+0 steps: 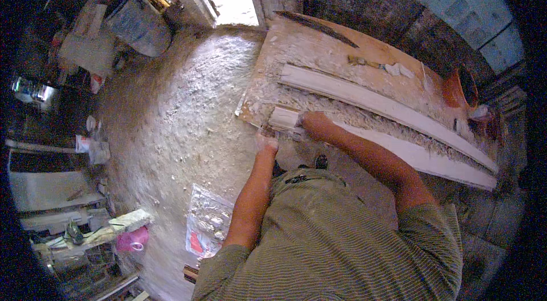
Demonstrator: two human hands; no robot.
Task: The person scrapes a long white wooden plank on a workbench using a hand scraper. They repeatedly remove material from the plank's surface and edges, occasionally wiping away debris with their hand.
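Observation:
A short, pale plaster-like piece [284, 117] with a ridged profile lies between my hands at the table's near left edge. My left hand [268, 141] is closed at its lower left corner. On the opposite side, my right hand [312, 123] grips its right end, fingers partly hidden. A long white moulding strip [393, 147] runs off to the right beyond my right forearm. Whether the short piece joins that strip I cannot tell. Parallel to it, farther back, lies another long white moulding strip [370, 101], with crumbly white residue between the two.
The wooden table [336, 56] also bears a dark curved strip [319, 28], a brush-like tool [364, 61] and an orange bucket [459, 89]. Debris covers the floor [171, 113]. A plastic sheet or bag [208, 222] lies left of me; a barrel [139, 23] stands far left.

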